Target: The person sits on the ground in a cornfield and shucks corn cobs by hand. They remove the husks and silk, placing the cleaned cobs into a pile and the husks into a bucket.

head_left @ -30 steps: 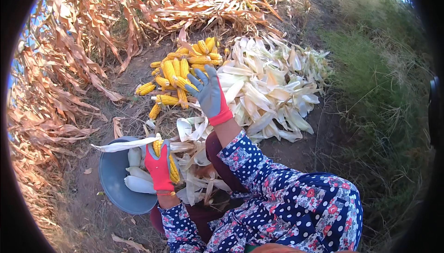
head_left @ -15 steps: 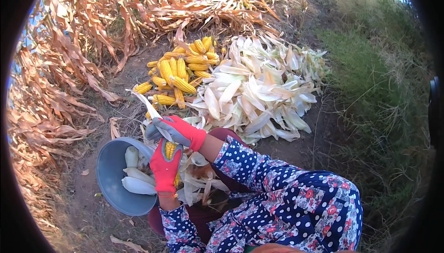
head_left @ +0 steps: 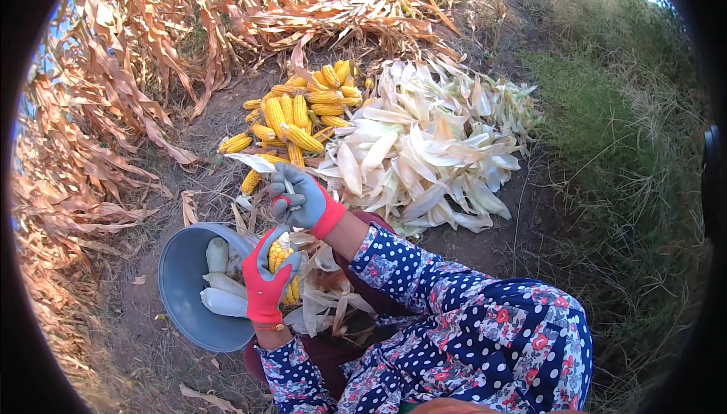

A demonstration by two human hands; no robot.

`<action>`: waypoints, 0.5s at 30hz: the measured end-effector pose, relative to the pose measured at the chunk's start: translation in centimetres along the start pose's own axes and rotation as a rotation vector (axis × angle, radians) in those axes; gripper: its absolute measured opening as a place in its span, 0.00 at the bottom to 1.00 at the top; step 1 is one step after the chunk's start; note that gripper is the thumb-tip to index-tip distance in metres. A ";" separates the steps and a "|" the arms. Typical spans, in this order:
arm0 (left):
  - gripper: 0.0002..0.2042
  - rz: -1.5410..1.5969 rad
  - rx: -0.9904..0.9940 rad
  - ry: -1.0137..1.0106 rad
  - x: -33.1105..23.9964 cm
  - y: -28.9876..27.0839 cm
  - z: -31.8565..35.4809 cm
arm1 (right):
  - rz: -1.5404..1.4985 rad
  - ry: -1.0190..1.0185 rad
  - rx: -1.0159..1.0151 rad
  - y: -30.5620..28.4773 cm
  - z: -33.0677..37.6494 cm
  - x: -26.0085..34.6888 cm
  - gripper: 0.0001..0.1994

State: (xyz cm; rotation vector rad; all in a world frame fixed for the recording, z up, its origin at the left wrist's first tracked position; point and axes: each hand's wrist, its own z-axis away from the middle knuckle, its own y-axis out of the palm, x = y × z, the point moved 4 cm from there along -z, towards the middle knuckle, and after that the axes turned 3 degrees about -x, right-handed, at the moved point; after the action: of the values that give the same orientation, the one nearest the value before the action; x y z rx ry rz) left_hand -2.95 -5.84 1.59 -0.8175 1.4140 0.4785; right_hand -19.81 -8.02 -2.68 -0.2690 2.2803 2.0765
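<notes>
My left hand point(head_left: 266, 281), in a red and grey glove, grips a yellow corn cob point(head_left: 282, 266) that is partly stripped, just over the rim of a grey bucket point(head_left: 185, 293). My right hand point(head_left: 303, 198), in the same kind of glove, is shut on a pale husk leaf point(head_left: 261, 162) pulled up and away from the cob. Loose husks hang below the cob over my lap. A pile of yellow husked cobs point(head_left: 299, 111) lies on the ground ahead, close to my right hand.
The bucket holds a few unhusked pale ears point(head_left: 221, 300). A large heap of white husks point(head_left: 424, 141) lies ahead on the right. Dry brown corn stalks point(head_left: 98, 111) cover the left and the back. Green grass point(head_left: 598, 103) borders the right side.
My right hand has come back from the pile of yellow cobs to the cob in my left hand, taken a husk leaf and pulled it upward.
</notes>
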 end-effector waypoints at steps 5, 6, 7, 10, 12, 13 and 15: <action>0.21 0.336 -0.369 0.117 -2.6 -1.6 0.3 | -0.095 -1.040 -0.311 0.4 3.7 10.2 0.26; 0.21 0.383 -0.414 0.114 -3.3 -2.6 0.5 | -0.198 -1.104 -0.340 1.8 5.0 10.6 0.31; 0.22 0.401 -0.515 0.082 -2.9 -3.8 0.5 | -0.131 -1.071 -0.368 2.5 5.4 10.6 0.34; 0.26 0.584 -0.722 -0.043 -3.6 -5.9 0.6 | 0.420 -0.609 -0.416 2.8 3.7 6.7 0.34; 0.29 0.683 -0.801 -0.085 -1.9 -8.0 1.1 | 0.750 -0.090 -0.185 1.7 1.8 0.2 0.28; 0.30 0.647 -0.824 -0.107 -0.7 -8.4 1.1 | 1.029 0.005 -0.170 1.3 2.5 -3.0 0.31; 0.29 0.734 -0.844 -0.126 0.9 -7.7 0.5 | 1.476 0.294 -0.052 0.2 4.0 -7.7 0.33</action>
State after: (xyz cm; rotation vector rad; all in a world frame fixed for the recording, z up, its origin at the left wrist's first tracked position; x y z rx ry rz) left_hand 3.14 -10.66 2.36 -0.8679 1.3550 1.7383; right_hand -12.59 -3.28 -1.77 1.7143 2.9375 2.5742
